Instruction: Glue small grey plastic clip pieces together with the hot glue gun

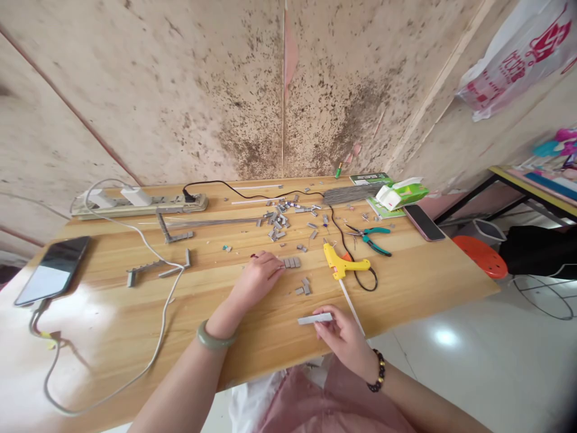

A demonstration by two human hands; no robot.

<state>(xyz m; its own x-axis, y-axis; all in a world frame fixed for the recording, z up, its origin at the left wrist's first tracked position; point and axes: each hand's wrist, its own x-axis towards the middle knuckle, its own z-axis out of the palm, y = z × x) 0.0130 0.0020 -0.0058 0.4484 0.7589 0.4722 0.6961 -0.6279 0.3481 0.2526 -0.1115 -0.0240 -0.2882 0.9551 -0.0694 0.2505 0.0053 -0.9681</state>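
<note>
My left hand [259,273] rests on the table with its fingers drawn together at the left end of a short row of small grey blocks [292,263]. The fingertips touch that end and hide part of it. A flat grey strip [314,319] is pinched between the thumb and fingers of my right hand [345,338], just above the table's near edge. Between the hands lie a few loose grey blocks [304,287]. A yellow hot glue gun [345,263], with a white glue stick [351,307] in its back, lies beyond my right hand.
Teal-handled pliers [374,237], a bundle of thin wires [349,193], a tissue pack [403,193] and a phone [424,222] are at right. A grey block pile [277,224] lies mid-table. At left are a power strip [166,204], joined grey pieces [174,236], another phone [54,267] and a white cable [164,325].
</note>
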